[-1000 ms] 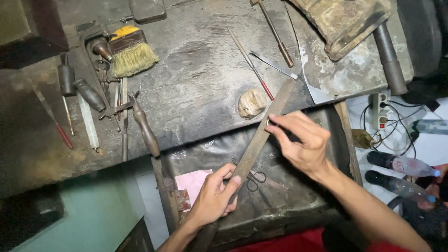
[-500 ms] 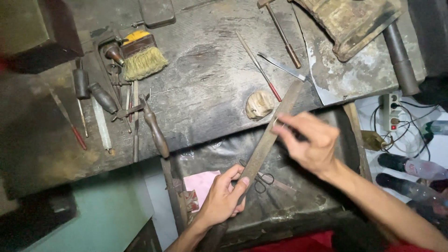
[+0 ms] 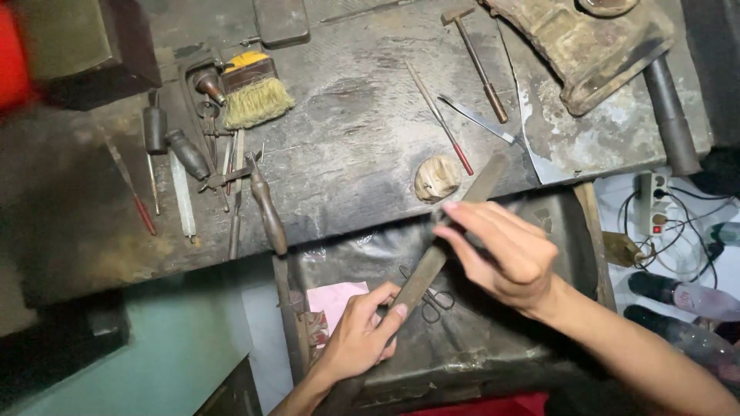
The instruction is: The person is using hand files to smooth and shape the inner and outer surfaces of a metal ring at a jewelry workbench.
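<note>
- We are gripping the lower end of a long flat metal file (image 3: 447,246) in our left hand (image 3: 361,335), fingers curled shut around it and the thumb lying along its edge.
- We are holding our right hand (image 3: 501,250) over the middle of the file, fingers drawn together and pinching at its face; whether something small is sitting between the fingertips we cannot tell.
- The file is running slantwise, its upper tip resting on the edge of the worn dark worktop (image 3: 347,154), its lower end down at our left hand.
- Under the file a dark sheet-lined tray (image 3: 493,347) is hanging below the worktop edge, with small scissors (image 3: 428,296) and a pink paper (image 3: 333,302) lying in it.
- A pale rounded lump (image 3: 436,178) is sitting on the worktop just beside the file's tip.
- A thin red-tipped rod (image 3: 439,117), a slim metal blade (image 3: 478,119) and a small hammer (image 3: 474,58) are lying further up the worktop.
- To the left, a yellow-bristled brush (image 3: 254,92), pliers (image 3: 262,204), dark-handled tools (image 3: 181,146) and a red-handled one (image 3: 132,192) are lying spread out.
- At the upper right a rusty, heavy machine part (image 3: 593,42) is resting beside a dark metal bar (image 3: 671,115).
- On the floor at the right, a white power strip (image 3: 654,204) with cables and some plastic bottles (image 3: 678,296) are showing.
</note>
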